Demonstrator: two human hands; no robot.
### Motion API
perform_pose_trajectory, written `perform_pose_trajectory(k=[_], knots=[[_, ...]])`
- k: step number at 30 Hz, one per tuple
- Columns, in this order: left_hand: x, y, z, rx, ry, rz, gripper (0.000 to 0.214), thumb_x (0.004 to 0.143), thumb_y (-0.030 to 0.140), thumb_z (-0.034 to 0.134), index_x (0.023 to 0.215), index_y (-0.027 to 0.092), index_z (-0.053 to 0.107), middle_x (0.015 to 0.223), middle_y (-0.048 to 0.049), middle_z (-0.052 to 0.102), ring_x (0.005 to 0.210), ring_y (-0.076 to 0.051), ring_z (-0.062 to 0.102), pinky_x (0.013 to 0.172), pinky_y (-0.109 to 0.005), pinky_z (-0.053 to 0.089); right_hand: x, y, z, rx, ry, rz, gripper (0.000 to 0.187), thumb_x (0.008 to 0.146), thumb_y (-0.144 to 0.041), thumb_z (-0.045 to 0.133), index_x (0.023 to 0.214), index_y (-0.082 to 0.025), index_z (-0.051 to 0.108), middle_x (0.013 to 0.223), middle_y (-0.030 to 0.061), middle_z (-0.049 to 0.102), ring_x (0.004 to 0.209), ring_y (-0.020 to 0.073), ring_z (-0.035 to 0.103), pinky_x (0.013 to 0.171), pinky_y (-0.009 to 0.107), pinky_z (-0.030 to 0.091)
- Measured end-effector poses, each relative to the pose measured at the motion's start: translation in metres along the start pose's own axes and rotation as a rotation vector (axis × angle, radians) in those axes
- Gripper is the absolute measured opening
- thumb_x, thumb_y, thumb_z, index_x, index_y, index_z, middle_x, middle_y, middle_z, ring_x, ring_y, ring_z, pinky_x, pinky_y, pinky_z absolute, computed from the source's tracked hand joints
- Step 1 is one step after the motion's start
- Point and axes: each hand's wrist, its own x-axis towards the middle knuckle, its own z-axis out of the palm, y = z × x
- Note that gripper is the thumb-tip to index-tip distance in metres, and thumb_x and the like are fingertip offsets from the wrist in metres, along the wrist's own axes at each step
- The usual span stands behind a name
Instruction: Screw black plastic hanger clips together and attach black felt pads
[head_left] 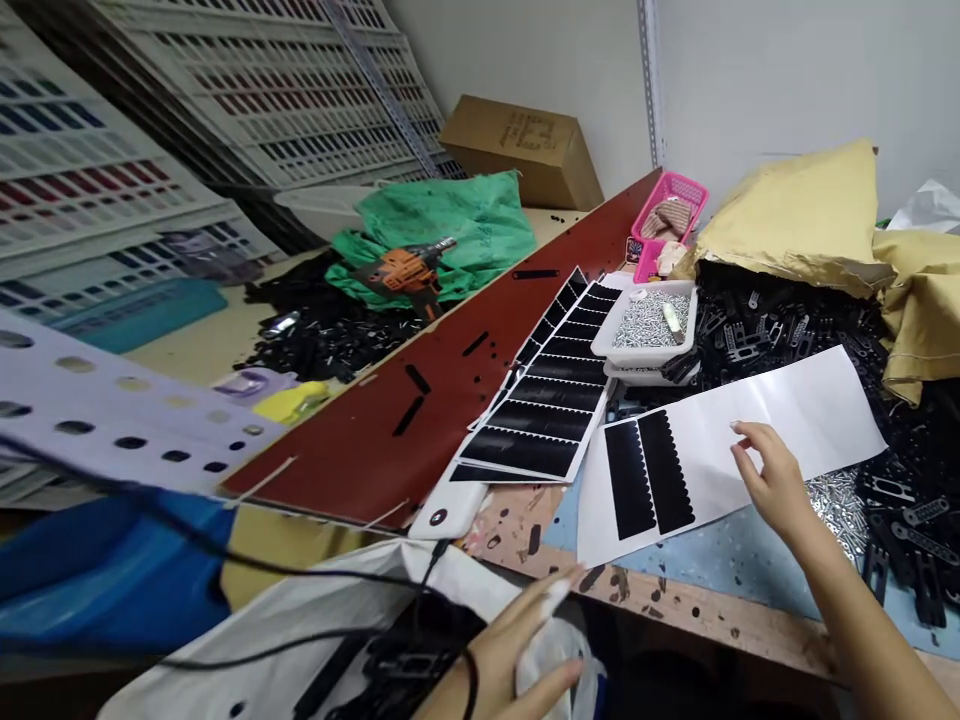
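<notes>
My right hand (776,485) hovers over a white backing sheet (787,400), its thumb and index finger slightly apart and nothing visible between them. Two black scallop-edged stickers (649,475) remain on the sheet's left part; the rest is bare and glossy. Low in the head view, my left hand (510,650) is by the table's front edge, thumb spread from the stretched fingers. Something white covers part of one finger. Behind the left hand hangs a white plastic bag (559,660). More sheets of black stickers (551,400) lie overlapping to the left of the bare sheet.
A white tub of screws (649,320) stands behind the sheets. Black plastic parts (922,540) and loose screws (840,510) lie right. A red-brown board (450,370) runs along the left, with an orange power drill (409,270) beyond. Black cables (300,570) cross the lower left.
</notes>
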Motion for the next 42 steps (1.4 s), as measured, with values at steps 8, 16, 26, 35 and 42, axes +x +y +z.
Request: perform_pose_trajectory(k=[8, 16, 26, 35, 42], knots=[[0.231, 0.05, 0.051, -0.034, 0.174, 0.118, 0.049, 0.082, 0.031, 0.06, 0.126, 0.013, 0.045, 0.122, -0.0159, 0.056, 0.113, -0.027, 0.055, 0.096, -0.041, 0.045, -0.054, 0.004, -0.02, -0.03, -0.041, 0.065, 0.023, 0.093, -0.026, 0.045, 0.111, -0.022, 0.058, 0.101, 0.0087, 0.067, 0.086, 0.0208, 0.066, 0.077, 0.035, 0.054], [0.269, 0.079, 0.104, -0.042, 0.143, 0.132, 0.021, 0.085, 0.023, 0.056, 0.104, 0.015, 0.055, 0.089, -0.0087, 0.066, 0.085, -0.025, 0.064, 0.079, -0.035, 0.049, -0.065, 0.033, -0.019, 0.01, 0.112, 0.216, 0.021, 0.092, -0.029, 0.047, 0.102, -0.021, 0.063, 0.097, 0.0091, 0.068, 0.089, 0.0227, 0.066, 0.076, 0.035, 0.056], [0.239, 0.119, 0.096, -0.278, -0.084, 0.317, 0.024, 0.086, 0.036, 0.055, 0.102, 0.019, 0.06, 0.092, -0.0037, 0.066, 0.078, -0.018, 0.061, 0.075, -0.03, 0.048, -0.005, 0.031, -0.023, -0.016, 0.274, 0.142, 0.041, 0.088, -0.029, 0.05, 0.127, -0.018, 0.047, 0.132, 0.016, 0.047, 0.124, 0.0267, 0.046, 0.098, 0.045, 0.045], [0.168, 0.115, 0.106, -0.803, -0.228, 0.135, 0.041, 0.087, 0.054, 0.048, 0.107, 0.02, 0.057, 0.125, -0.0086, 0.055, 0.117, -0.024, 0.05, 0.101, -0.035, 0.04, -0.034, 0.003, -0.014, 0.228, -0.112, 0.292, 0.032, 0.09, -0.031, 0.049, 0.12, -0.023, 0.053, 0.101, 0.0045, 0.066, 0.079, 0.0156, 0.064, 0.073, 0.029, 0.052], [0.135, 0.097, 0.119, -0.655, -0.848, -0.039, 0.045, 0.081, 0.061, 0.05, 0.087, 0.018, 0.064, 0.088, -0.0065, 0.068, 0.093, -0.026, 0.061, 0.091, -0.039, 0.045, -0.077, 0.066, -0.137, -0.393, 0.461, 0.404, 0.029, 0.09, -0.032, 0.043, 0.106, -0.016, 0.061, 0.1, 0.0127, 0.064, 0.09, 0.0224, 0.06, 0.083, 0.038, 0.049]])
